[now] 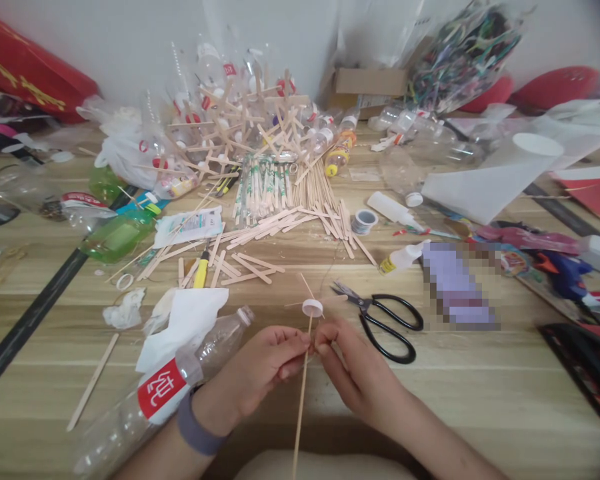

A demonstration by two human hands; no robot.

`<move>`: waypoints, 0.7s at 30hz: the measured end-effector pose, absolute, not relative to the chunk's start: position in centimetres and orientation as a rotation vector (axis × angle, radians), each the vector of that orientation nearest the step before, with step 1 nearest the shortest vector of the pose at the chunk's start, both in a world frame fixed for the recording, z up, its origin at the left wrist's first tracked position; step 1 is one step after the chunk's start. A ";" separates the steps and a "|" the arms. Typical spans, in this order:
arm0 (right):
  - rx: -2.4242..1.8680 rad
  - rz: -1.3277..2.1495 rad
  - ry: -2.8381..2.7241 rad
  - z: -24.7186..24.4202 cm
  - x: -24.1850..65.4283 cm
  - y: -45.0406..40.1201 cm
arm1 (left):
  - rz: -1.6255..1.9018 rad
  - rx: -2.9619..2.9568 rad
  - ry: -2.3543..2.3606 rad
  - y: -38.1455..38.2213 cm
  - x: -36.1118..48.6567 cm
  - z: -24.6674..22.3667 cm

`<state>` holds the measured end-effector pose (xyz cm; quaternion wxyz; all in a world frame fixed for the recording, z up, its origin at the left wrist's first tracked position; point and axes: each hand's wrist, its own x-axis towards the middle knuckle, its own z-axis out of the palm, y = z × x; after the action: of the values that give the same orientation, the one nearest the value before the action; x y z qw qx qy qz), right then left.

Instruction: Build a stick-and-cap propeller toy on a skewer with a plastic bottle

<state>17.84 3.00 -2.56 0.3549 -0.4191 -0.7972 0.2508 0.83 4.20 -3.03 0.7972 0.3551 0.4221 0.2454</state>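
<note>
Low over the table, my left hand [275,357] pinches a thin wooden skewer [301,407] between thumb and fingertips. A white bottle cap [312,307] sits near the skewer's upper end, with thin wooden sticks reaching out around it. My right hand [355,367] is closed beside the skewer just below the cap, its fingertips pressed together. Whatever those fingertips hold is too small to make out. Black-handled scissors [387,323] lie to the right of my right hand. A clear plastic bottle with a red label [163,391] lies by my left forearm.
Craft sticks [253,267], a yellow-handled tool [201,270], a wire spool [365,221] and a small glue bottle [400,259] lie ahead. Behind them rise bottles topped with crossed sticks [220,143]. White paper [185,327] lies left, a hot glue gun [563,270] right.
</note>
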 end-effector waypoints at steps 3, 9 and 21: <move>-1.146 0.728 -2.028 -2.9 17.9 3.0 | 0.534 0.730 0.901 4.2 0.8 -2.7; -1.076 0.620 -2.134 -3.3 17.9 3.4 | 0.457 0.705 0.976 4.3 0.4 -2.9; -1.042 0.971 -1.916 -2.7 17.7 2.4 | 0.456 0.873 0.919 4.6 0.6 -3.5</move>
<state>17.68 2.39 -2.71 0.3683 -0.4058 -0.7462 0.3780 0.64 4.55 -3.51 0.7816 0.4042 0.4255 0.2113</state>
